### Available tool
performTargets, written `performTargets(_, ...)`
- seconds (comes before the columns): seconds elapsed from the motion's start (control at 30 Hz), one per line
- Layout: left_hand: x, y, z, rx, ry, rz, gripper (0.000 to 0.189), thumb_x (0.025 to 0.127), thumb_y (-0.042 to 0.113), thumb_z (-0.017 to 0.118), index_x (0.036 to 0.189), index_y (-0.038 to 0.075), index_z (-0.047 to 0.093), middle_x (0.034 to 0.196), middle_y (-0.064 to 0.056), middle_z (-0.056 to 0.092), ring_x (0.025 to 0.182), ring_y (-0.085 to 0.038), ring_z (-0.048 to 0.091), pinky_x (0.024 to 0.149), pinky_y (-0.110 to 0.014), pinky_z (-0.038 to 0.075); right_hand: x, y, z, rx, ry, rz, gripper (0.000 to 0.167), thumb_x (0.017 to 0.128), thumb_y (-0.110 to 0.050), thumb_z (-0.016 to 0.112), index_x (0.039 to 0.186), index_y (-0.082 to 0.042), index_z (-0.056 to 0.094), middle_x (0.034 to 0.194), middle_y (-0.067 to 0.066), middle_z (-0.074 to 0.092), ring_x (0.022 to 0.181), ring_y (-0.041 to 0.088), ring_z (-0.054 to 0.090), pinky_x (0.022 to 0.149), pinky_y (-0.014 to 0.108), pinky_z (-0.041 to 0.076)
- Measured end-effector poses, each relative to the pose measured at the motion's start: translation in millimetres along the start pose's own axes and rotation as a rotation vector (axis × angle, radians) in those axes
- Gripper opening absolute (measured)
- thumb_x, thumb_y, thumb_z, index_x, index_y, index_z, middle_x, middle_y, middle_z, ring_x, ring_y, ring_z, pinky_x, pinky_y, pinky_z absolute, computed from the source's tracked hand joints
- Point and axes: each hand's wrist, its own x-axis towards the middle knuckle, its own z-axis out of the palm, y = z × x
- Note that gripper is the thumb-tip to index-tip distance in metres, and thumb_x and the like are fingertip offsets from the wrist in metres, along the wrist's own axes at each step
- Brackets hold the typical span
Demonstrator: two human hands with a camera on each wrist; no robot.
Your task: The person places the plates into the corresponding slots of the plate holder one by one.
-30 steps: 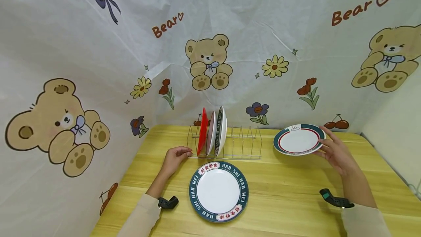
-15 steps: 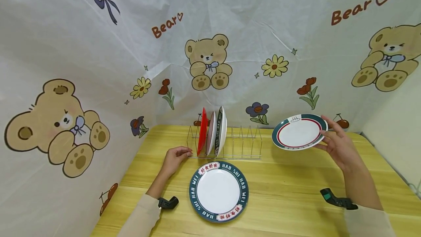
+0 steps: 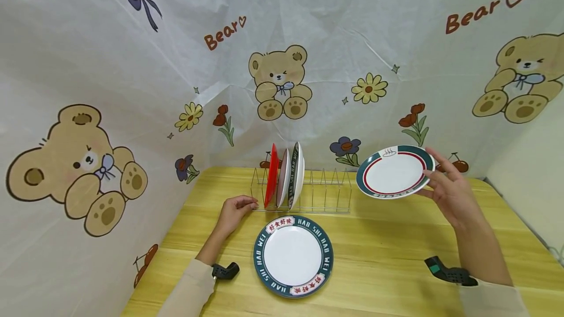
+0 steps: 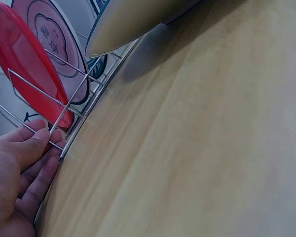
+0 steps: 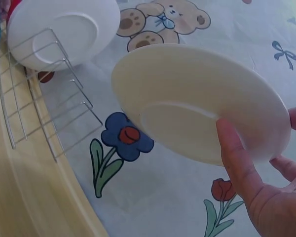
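My right hand [image 3: 454, 194] grips the right rim of a white plate [image 3: 394, 172] with a green border and a red ring. That plate is held above the table, tilted, to the right of the wire dish rack [image 3: 325, 209]. In the right wrist view its plain underside faces the camera. My left hand [image 4: 19, 173] pinches the rack's wire at its front left corner. A red plate [image 3: 271, 175], a pinkish plate [image 3: 283, 178] and a green-bordered plate [image 3: 299, 176] stand upright in the rack's left slots. Another green-bordered plate [image 3: 293, 256] lies flat before the rack.
Beneath everything is a wood-grain table [image 3: 383, 268]. A white cloth [image 3: 326, 28] printed with bears and flowers hangs behind and to the left. A pale wall [image 3: 537, 175] stands at the right. Each wrist wears a black camera mount.
My right hand has lifted the white plate off to a higher position, then moved it slightly left toward the rack. The left hand stays on the rack's corner.
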Motion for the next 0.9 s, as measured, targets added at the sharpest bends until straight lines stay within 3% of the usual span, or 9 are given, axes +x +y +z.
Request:
performTargets(0.3, 1.0, -1.7, 0.6, -0.004, 0.025, -0.011, 0.015, 0.094, -0.008, 0.065, 0.107, -0.009, 0.073, 0.104, -0.022, 0.074, 0.098, -0.037, 0.072, 0.083, -0.025, 0.059, 0.8, 2, 26, -0.089, -0.021, 0.016, 0.06, 0.106, -0.001, 0.045, 0.161, -0.017, 0.027, 0.156, 0.014, 0.025, 0.107, 0.017, 0.069, 0.08, 0.035, 0.061)
performTargets(0.67, 1.4, -3.2, 3.6, -0.009, 0.007, -0.006, 0.016, 0.094, -0.008, 0.065, 0.108, -0.01, 0.072, 0.104, -0.024, 0.074, 0.1, -0.041, 0.071, 0.086, -0.036, 0.06, -6.7, 3, 56, -0.063, -0.078, -0.034, 0.062, 0.105, 0.004, 0.043, 0.162, -0.015, 0.026, 0.15, 0.011, 0.039, 0.106, 0.02, 0.07, 0.079, 0.037, 0.061)
performTargets(0.9, 1.2, -2.5, 3.5, -0.01, 0.032, 0.012, 0.015, 0.093, -0.008, 0.066, 0.106, -0.008, 0.074, 0.102, -0.021, 0.075, 0.097, -0.037, 0.072, 0.084, -0.032, 0.06, -1.0, 4, 71, -0.105, -0.054, -0.025, 0.06, 0.106, -0.001, 0.047, 0.161, -0.018, 0.03, 0.149, 0.012, 0.039, 0.104, 0.018, 0.069, 0.078, 0.037, 0.062)
